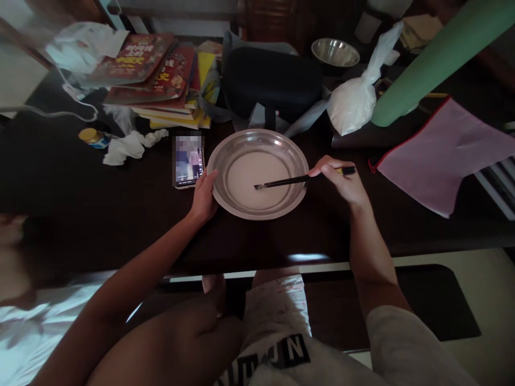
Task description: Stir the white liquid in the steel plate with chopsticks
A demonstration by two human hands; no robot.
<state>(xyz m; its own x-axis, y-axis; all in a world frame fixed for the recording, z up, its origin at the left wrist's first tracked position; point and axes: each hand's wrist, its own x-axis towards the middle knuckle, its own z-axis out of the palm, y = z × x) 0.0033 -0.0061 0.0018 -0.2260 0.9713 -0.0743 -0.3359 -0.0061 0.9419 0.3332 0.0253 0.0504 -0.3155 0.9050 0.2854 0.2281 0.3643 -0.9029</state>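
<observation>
A wide metal basin (pixel 257 213) stands on the dark table in front of me, with a pale, whitish layer (pixel 249 166) in its bottom; I cannot tell whether it is liquid or powder. My left hand (pixel 205 195) grips the basin's left rim, thumb on top. In my right hand (pixel 336 174) is a pair of dark chopsticks (pixel 285 181), held over the right rim. Their tips reach the pale layer near its middle and have some whitish stuff on them. Close to my left hand lies a phone (pixel 188 161) with its screen lit.
Behind the basin sits a black case (pixel 273 78). Books (pixel 161 75), crumpled tissue (pixel 126 149) and a small jar (pixel 93 138) are on the left. At right are a tied bag of white powder (pixel 352 104), a green tube (pixel 434 67) and a pink pouch (pixel 434 155). Another person (pixel 16 262) is at far left.
</observation>
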